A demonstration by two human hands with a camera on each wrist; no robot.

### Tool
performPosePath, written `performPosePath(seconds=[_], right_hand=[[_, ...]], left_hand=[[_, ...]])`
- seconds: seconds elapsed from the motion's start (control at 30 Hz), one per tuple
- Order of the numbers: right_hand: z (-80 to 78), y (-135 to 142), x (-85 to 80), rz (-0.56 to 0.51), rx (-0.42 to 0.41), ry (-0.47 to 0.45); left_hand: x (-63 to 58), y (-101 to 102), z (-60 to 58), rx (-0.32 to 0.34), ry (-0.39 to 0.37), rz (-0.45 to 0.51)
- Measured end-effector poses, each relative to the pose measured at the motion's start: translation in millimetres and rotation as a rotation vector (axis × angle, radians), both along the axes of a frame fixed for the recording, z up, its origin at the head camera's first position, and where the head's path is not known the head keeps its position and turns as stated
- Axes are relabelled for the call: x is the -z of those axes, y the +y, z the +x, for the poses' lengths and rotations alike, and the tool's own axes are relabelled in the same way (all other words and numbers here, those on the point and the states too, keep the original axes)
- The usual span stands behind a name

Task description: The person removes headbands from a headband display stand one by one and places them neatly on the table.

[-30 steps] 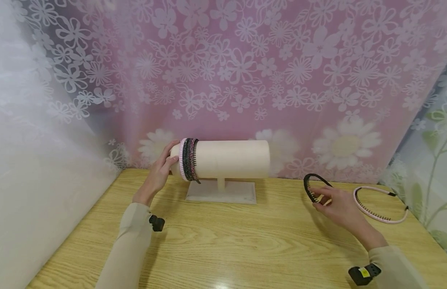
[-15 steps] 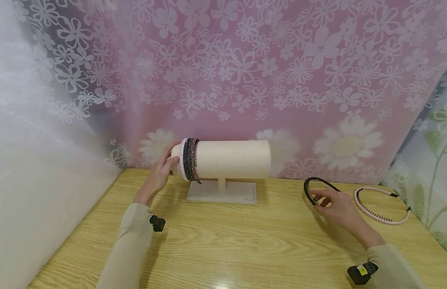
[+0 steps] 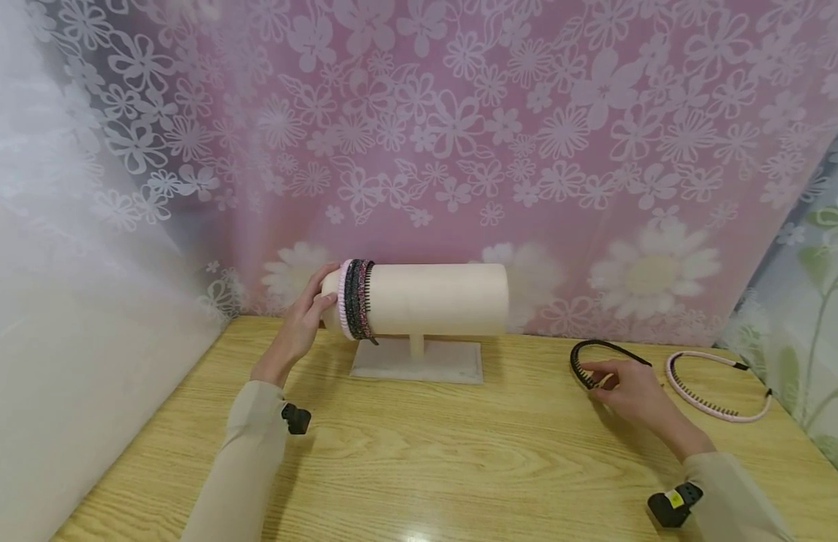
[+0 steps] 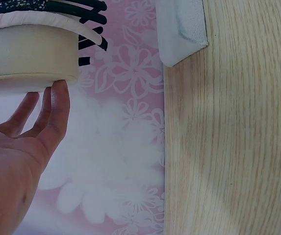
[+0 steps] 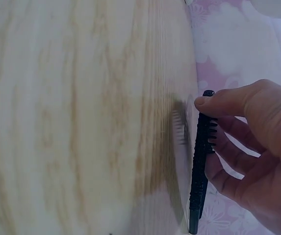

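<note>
A cream cylinder stand (image 3: 439,299) holds several headbands at its left end. The outermost is a pale pink headband (image 3: 345,299), with dark glittery headbands (image 3: 356,299) beside it. My left hand (image 3: 299,324) holds the cylinder's left end, its thumb on the near side. In the left wrist view, several fingertips (image 4: 60,90) touch that end. At the right, my right hand (image 3: 632,389) pinches a black toothed headband (image 3: 577,363) between thumb and fingers. The right wrist view shows the headband (image 5: 199,166) edge-on, its teeth towards my fingers.
A pink toothed headband (image 3: 713,410) lies on the wooden table (image 3: 419,444) to the right of my right hand. The stand's flat base (image 3: 452,369) rests near the table's back edge. A pink floral curtain (image 3: 419,150) hangs behind.
My right hand has tilted the black headband from more upright to flatter, lowering its top. The left hand and the stand keep their places.
</note>
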State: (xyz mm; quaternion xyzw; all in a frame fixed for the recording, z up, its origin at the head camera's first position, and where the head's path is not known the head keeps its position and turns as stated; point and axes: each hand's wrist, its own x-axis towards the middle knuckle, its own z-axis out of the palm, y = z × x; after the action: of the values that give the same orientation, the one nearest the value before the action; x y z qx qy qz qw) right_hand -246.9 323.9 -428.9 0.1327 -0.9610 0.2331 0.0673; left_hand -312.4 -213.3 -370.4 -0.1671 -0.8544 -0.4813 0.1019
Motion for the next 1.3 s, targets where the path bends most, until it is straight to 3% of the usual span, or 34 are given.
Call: performPosePath(seconds=[0.23,0.8,1.3], right_hand=[[-3.3,4,3.8,0.022,-0.018,-0.001],[-9.0,9,8.5,0.024,-0.027,0.010],[3.0,7,-3.3,-0.049,0.043,-0.026]], left_hand=[[-4.2,2,3.1,0.001,-0.008,-0.003],[1.0,-1,-2.7,0.009,-0.038,-0.006],[-0.6,0,1.4,0.004,-0.002,-0.002]])
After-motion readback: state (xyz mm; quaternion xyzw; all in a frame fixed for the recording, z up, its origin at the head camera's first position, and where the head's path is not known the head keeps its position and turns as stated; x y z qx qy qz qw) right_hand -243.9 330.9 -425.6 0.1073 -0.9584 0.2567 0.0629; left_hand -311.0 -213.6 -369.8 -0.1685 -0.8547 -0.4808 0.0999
